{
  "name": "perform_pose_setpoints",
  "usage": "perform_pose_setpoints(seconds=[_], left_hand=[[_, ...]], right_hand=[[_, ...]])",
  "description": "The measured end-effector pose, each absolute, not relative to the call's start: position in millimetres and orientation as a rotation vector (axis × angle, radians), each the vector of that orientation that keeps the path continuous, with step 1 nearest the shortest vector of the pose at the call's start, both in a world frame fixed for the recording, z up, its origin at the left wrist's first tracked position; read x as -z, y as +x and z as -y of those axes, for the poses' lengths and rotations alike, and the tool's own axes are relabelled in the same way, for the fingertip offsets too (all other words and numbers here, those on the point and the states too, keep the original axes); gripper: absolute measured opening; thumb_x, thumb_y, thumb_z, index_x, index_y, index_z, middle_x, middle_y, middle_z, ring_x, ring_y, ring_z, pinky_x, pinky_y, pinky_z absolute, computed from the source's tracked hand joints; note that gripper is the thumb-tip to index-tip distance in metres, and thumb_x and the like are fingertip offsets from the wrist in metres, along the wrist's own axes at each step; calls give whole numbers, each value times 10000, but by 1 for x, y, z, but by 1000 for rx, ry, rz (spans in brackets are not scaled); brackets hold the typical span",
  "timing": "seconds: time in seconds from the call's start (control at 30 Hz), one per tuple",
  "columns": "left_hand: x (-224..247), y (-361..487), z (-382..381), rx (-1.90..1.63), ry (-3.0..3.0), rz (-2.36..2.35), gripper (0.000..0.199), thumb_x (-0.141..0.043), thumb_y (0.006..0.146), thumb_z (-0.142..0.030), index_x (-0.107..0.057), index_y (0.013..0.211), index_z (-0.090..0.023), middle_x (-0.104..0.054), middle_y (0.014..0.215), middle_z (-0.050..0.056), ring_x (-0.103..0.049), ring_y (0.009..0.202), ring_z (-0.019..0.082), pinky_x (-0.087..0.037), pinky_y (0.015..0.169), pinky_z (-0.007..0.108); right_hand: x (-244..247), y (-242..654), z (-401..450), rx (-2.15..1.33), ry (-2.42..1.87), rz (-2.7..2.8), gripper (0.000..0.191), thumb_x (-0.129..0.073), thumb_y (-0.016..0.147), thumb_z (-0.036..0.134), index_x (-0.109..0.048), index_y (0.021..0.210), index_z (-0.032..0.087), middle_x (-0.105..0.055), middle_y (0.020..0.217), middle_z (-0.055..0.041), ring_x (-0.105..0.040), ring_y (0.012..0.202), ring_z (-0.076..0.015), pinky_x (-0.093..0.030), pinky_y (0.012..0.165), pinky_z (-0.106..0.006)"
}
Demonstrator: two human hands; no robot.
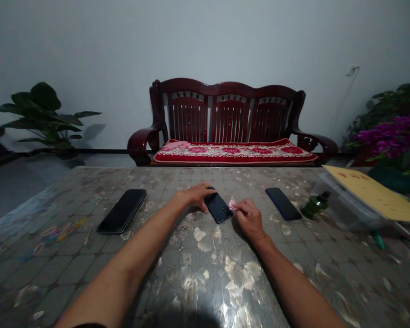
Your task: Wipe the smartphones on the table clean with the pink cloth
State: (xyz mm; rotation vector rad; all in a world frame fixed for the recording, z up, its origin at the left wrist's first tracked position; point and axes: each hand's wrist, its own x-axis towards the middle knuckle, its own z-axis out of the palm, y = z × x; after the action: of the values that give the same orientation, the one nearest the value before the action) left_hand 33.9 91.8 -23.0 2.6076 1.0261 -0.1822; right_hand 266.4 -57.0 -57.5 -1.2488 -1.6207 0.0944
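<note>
A dark smartphone [217, 206] lies at a slant on the patterned table in front of me. My left hand [197, 196] grips its far-left end, thumb on the near side and fingers across the top. At the phone's right edge, my right hand [248, 216] pinches a small pink cloth [232, 204] between thumb and fingertips. Part of the cloth is hidden by the fingers. Farther left on the table lies a larger black phone [123, 212], and to the right of my right hand is another dark phone [283, 203] with a bluish edge.
Several coloured bands [64, 233] lie on the left of the table [177, 291]. At right stand a green bottle [315, 204] and a clear plastic box [350, 207] under a yellow sheet [379, 193]. Purple flowers [392, 136] are behind. A wooden bench [229, 119] stands beyond the table.
</note>
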Motion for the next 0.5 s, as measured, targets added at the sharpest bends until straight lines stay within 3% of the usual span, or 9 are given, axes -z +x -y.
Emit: perform_pose_setpoints(seconds=[0.27, 0.5], left_hand=[[21, 42, -98, 175, 2514, -1077, 1125, -972, 462, -470, -517, 1473, -280, -423, 1602, 119, -310, 1495, 428, -298, 1207, 509], [14, 26, -55, -64, 2613, -1204, 821, -918, 578, -542, -609, 1268, -224, -609, 1331, 123, -523, 1287, 351, -426, 1074, 422]], right_hand=[[58, 267, 56, -159, -1255, 1565, 306, -515, 761, 100, -790, 819, 222, -641, 764, -19, -628, 716, -156, -490, 675, -260], [61, 270, 53, -186, -1320, 1572, 310, -508, 773, 107, -785, 845, 227, -649, 797, -23, -635, 764, -170, -495, 717, -271]])
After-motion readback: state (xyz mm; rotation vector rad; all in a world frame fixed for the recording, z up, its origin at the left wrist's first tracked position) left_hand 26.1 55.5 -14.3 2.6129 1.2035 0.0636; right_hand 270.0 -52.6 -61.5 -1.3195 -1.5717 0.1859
